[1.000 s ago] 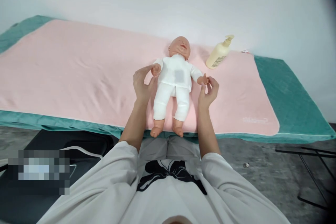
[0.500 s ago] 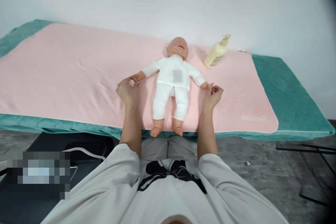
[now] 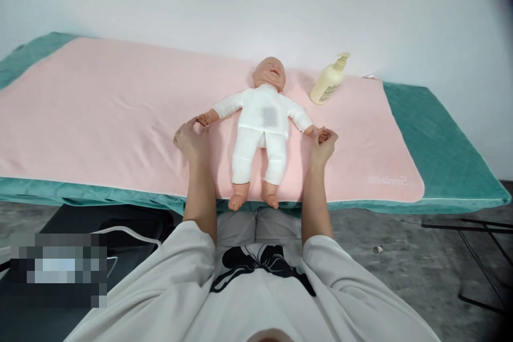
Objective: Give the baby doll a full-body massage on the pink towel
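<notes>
A baby doll (image 3: pixel 262 107) in white cloth lies on its back on a pink mat (image 3: pixel 120 101), its feet at the near edge and its arms spread out to both sides. My left hand (image 3: pixel 191 139) is closed around the fingers of the doll's hand on the left. On the other side, my right hand (image 3: pixel 324 147) pinches the doll's other hand between thumb and fingers. A grey blurred patch covers part of the doll's chest.
A cream pump bottle (image 3: pixel 327 83) stands on the mat, right of the doll's head. Beneath the mat is a green quilted cover (image 3: pixel 444 144). A pale wall (image 3: pixel 256 5) rises behind. At lower left sits a black surface (image 3: pixel 132 262) with a white cable and a pixelated patch.
Both my hands still hold the doll's hands. They have shifted slightly to the left, the left hand a little further outward. The doll's body stays nearly in place.
</notes>
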`<action>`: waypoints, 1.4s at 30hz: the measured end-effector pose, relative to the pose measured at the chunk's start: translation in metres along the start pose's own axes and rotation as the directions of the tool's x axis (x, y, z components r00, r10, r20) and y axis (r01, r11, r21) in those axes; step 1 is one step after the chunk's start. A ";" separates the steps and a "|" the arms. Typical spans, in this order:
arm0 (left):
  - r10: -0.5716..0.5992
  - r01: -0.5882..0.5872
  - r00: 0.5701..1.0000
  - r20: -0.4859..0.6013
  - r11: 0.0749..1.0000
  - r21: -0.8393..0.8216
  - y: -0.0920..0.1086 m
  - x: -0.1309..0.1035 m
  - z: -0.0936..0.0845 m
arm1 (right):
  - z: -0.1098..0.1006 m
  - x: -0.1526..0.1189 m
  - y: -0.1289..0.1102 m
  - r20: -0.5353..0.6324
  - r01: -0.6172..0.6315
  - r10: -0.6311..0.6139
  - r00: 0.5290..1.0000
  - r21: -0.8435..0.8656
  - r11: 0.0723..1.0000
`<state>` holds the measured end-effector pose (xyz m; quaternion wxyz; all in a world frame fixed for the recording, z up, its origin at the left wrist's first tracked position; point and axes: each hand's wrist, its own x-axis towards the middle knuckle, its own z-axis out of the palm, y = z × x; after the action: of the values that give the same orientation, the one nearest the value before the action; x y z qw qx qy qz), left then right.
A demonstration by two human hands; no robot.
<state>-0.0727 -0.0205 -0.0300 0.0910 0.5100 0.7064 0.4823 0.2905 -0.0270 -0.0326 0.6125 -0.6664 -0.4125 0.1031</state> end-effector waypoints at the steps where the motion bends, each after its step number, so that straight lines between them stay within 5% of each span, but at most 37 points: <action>1: 0.006 -0.007 0.999 -0.044 0.999 -0.033 0.000 0.000 0.001 | 0.001 0.000 0.001 0.012 0.026 -0.026 1.000 0.024 0.999; 3: 0.009 -0.022 0.988 -0.152 0.996 -0.085 0.005 -0.001 0.003 | 0.003 -0.001 0.003 0.030 0.087 -0.089 0.996 0.076 0.993; 9: 0.230 -0.252 0.947 -0.223 0.965 -0.074 0.035 -0.008 0.003 | 0.022 -0.008 -0.006 -0.010 0.285 -0.292 0.956 0.242 0.927; 14: 0.356 -0.365 0.924 -0.139 0.930 -0.043 0.061 -0.009 0.009 | 0.033 -0.013 -0.018 -0.033 0.488 -0.492 0.870 0.189 0.852; 22: 0.603 -0.597 0.795 0.059 0.796 -0.096 0.093 -0.009 0.031 | 0.041 -0.021 -0.030 0.226 0.627 -0.674 0.704 0.249 0.738; 30: 0.703 -0.692 0.658 0.271 0.706 -0.149 0.100 -0.015 0.036 | 0.042 -0.023 -0.032 0.420 0.650 -0.682 0.598 0.244 0.720; 38: 0.774 -0.746 0.586 0.241 0.631 -0.214 0.096 -0.014 0.042 | 0.043 -0.022 -0.033 0.429 0.671 -0.714 0.553 0.278 0.687; 42: 0.787 -0.759 0.582 0.205 0.616 -0.211 0.095 -0.014 0.043 | 0.044 -0.023 -0.033 0.352 0.715 -0.761 0.545 0.279 0.641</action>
<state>0.0203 -0.0051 0.0162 -0.0045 0.8232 0.3684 0.4320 0.2336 -0.0138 -0.0217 0.5218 -0.3568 -0.7748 0.0041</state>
